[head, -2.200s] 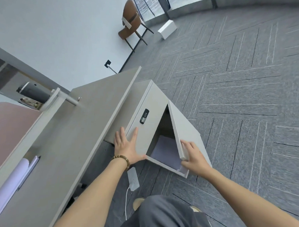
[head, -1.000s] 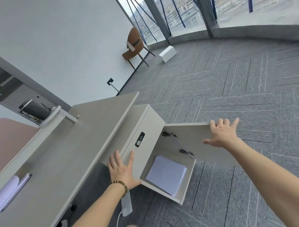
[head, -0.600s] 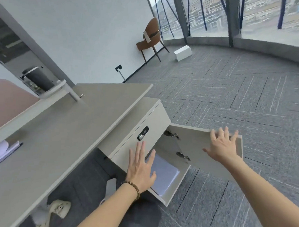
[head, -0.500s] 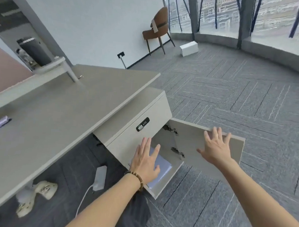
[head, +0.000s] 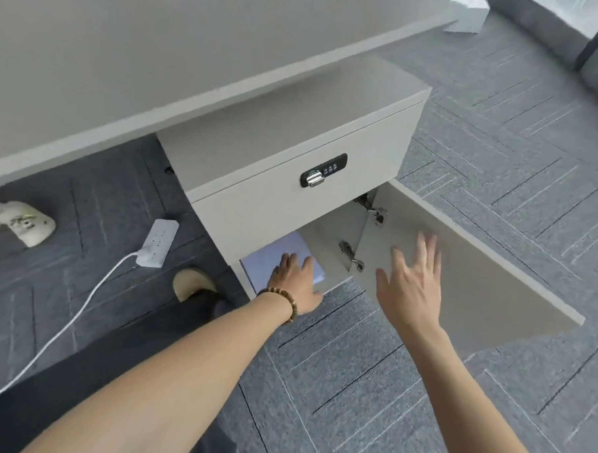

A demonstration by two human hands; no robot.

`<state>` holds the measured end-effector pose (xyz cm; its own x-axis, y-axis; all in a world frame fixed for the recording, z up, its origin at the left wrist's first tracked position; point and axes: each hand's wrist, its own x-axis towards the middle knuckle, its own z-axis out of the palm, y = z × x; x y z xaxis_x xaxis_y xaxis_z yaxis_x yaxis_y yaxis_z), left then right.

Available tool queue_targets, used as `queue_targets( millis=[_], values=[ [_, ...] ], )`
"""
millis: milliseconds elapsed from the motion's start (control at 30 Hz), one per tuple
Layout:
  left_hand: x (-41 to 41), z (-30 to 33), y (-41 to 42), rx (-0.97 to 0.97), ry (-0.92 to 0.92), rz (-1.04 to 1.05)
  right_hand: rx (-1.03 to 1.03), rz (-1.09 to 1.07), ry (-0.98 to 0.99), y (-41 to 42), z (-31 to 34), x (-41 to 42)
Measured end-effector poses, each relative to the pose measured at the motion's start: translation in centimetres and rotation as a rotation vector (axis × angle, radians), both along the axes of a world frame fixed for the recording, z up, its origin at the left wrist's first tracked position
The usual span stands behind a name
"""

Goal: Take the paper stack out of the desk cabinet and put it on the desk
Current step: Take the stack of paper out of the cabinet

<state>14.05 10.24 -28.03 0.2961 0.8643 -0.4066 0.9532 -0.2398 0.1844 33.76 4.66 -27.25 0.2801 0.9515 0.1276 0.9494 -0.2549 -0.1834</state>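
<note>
The white paper stack [head: 277, 256] lies on the floor of the open lower compartment of the grey desk cabinet [head: 267, 208]. My left hand [head: 293, 281], with a bead bracelet at the wrist, rests on the stack's front right part, fingers on top and thumb out by the front edge; the stack is still flat. My right hand [head: 410, 282] hovers open with spread fingers in front of the cabinet door [head: 477, 268], which is swung wide to the right. The grey desk [head: 127, 47] top fills the upper left.
A combination lock [head: 322, 174] sits on the drawer front above the compartment. On the carpet under the desk lie a white power strip [head: 157, 242] with its cable and pale slippers [head: 23, 228]. My shoe [head: 194, 283] and dark trouser leg are left of the cabinet.
The door swung fully open. My left hand went from the drawer front down onto the paper stack. My right hand came off the door. The view dropped low toward the cabinet.
</note>
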Motion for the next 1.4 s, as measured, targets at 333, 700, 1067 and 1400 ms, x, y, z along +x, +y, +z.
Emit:
queue_targets(
  millis=[333, 700, 1067, 1400],
  values=[
    [-3.1, -10.8, 4.2, -0.15, -0.065, 0.239, -0.53, 0.254, 0.285, 7.5, -10.2, -5.6],
    [-2.5, -17.5, 6.0, -0.232, -0.226, 0.628, -0.655, 0.16, 0.433, 12.0, -20.1, -6.7],
    [-1.9, -22.9, 6.2, -0.28, -0.175, 0.846, -0.565, 0.026, 0.634, 13.0, -26.4, -7.3],
    [-2.4, -27.1, 6.4, -0.306, -0.162, 0.873, -0.572, 0.122, 0.63, 14.4, -30.2, -7.3]
  ],
)
